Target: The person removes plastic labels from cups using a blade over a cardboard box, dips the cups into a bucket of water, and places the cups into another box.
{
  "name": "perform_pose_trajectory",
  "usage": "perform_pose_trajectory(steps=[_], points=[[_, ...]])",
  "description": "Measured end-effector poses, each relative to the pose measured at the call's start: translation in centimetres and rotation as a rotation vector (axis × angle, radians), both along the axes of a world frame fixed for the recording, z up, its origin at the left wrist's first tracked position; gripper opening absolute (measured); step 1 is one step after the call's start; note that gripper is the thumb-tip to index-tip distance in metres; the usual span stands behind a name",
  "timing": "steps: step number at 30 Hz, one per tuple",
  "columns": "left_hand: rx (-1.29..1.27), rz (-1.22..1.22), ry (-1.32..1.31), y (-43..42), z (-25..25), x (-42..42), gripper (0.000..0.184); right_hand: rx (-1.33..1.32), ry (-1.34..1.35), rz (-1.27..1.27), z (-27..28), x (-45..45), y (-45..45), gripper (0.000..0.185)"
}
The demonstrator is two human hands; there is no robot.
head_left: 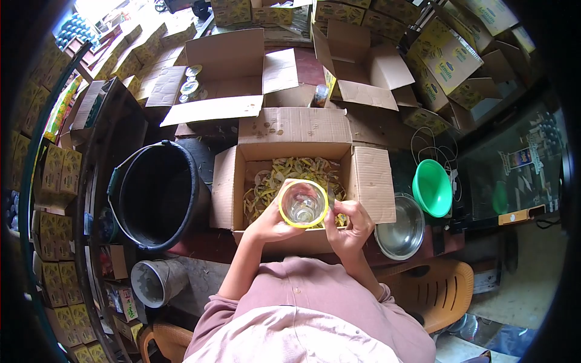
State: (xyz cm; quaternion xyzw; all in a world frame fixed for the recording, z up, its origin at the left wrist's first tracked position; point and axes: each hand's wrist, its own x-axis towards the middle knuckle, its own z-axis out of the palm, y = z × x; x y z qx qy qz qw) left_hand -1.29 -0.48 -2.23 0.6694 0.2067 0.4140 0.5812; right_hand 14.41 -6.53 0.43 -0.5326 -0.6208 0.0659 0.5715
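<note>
My left hand (269, 222) is wrapped around a clear jar (304, 209) with a yellow rim, its mouth turned up toward me. At the jar's right side, my right hand (350, 225) has its fingers closed on a thin grey blade-like piece (331, 195), upright against the rim. I cannot make out the lower end of that piece. Both hands are above an open cardboard box (373, 181). Inside the box lie many yellow-green strips (263, 192), partly hidden by the jar and hands.
A black bucket (193, 199) stands left of the box. To the right are a green bowl (433, 189) and a clear round bowl (404, 237). Two open cartons (224, 51) (363, 91) sit behind. A grey bucket (148, 283) and an orange chair (445, 290) are lower down.
</note>
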Motion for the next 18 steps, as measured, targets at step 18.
perform_pose_trajectory(steps=[18], points=[[-0.053, -0.113, -0.054, 0.2, 0.1, -0.3, 0.061, -0.028, 0.005, 0.025, 0.1, 1.2, 1.6, 0.022]])
